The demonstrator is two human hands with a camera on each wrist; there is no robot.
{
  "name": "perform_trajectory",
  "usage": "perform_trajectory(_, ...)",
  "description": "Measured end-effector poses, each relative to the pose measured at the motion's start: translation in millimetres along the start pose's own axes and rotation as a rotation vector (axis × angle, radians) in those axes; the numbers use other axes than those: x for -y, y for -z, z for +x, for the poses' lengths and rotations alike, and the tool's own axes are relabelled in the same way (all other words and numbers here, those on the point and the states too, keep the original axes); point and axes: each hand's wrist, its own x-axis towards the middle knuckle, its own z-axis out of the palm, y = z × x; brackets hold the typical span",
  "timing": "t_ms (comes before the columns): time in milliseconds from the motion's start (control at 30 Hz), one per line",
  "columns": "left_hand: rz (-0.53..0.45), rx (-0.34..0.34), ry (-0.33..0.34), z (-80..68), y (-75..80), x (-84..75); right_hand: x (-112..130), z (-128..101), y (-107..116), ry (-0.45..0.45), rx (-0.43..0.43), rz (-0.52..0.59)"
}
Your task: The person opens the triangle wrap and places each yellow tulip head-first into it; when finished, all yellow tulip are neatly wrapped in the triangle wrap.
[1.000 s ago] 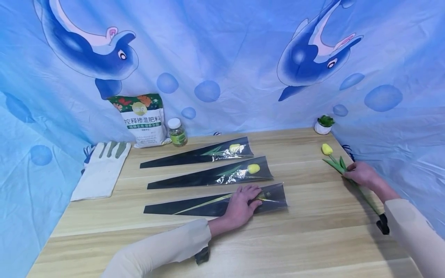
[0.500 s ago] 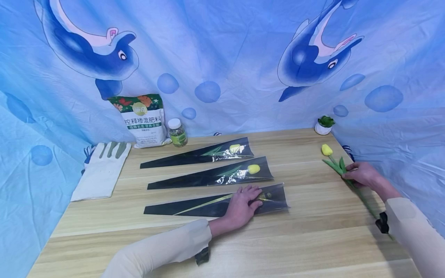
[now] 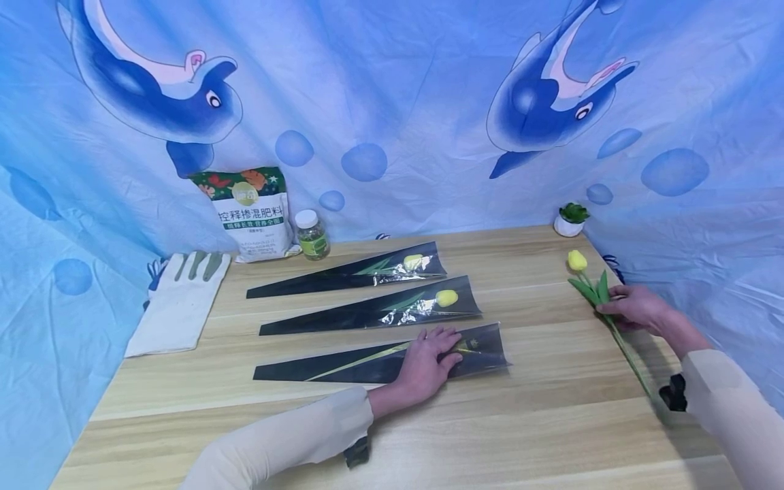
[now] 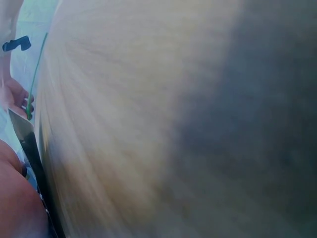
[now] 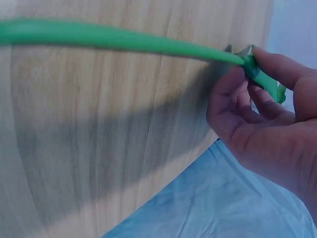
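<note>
My right hand (image 3: 637, 309) pinches a yellow tulip (image 3: 577, 260) by its green stem, just below the leaves, at the table's right side. In the right wrist view the stem (image 5: 124, 39) runs out leftward from between thumb and fingers. My left hand (image 3: 425, 364) rests with extended fingers on the nearest black-and-clear flower sleeve (image 3: 343, 366), which has a gold stripe. Behind it lie two more such sleeves, the middle sleeve (image 3: 318, 322) and the far sleeve (image 3: 312, 280), each with a yellow tulip inside. The left wrist view is mostly blurred tabletop.
At the back left stand a fertilizer bag (image 3: 254, 221) and a white-capped jar (image 3: 314, 236). White gloves (image 3: 177, 306) lie at the left edge. A small potted succulent (image 3: 571, 221) sits in the back right corner. A blue whale-print curtain (image 3: 404, 95) hangs behind the wooden table (image 3: 520, 429).
The right hand has shifted slightly left with the tulip, and the stem's lower end has swung left, away from the sleeve cuff. The left hand has stayed on the near flower sleeve.
</note>
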Motion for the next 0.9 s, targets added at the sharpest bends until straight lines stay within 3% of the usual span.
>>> perform_trajectory(467, -0.011, -0.009, -0.002, 0.6, 0.1, -0.6, 8, -4, -11, 0.091, 0.05, 0.32)
perform_trajectory(900, -0.015, -0.005, 0.002, 0.6, 1.3, -2.8, 15, -15, -23, 0.268, 0.153, 0.668)
